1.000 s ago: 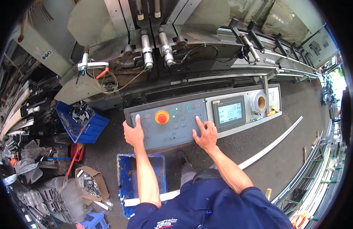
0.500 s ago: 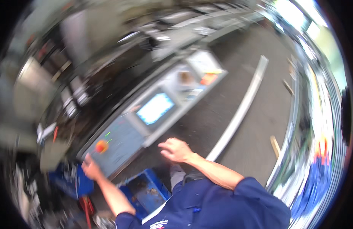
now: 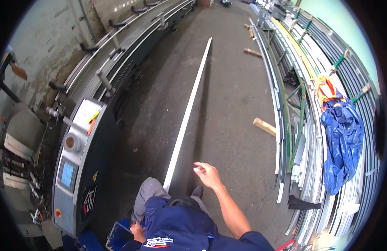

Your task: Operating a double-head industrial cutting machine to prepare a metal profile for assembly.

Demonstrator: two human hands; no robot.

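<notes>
The long white metal profile strip point(image 3: 187, 112) lies on the concrete floor point(image 3: 231, 104), its near end just beside the empty right hand point(image 3: 208, 174), fingers loosely apart. The left hand point(image 3: 137, 231) hangs low, its fingers hidden. The strip looks light but whippy; best gripped near mid-length.

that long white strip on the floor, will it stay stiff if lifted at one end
The long white strip looks very thin for its length, so it would probably sag or whip if lifted by one end. It lies flat, so rolling seems unlikely. The right hand hangs open near its close end.
</notes>
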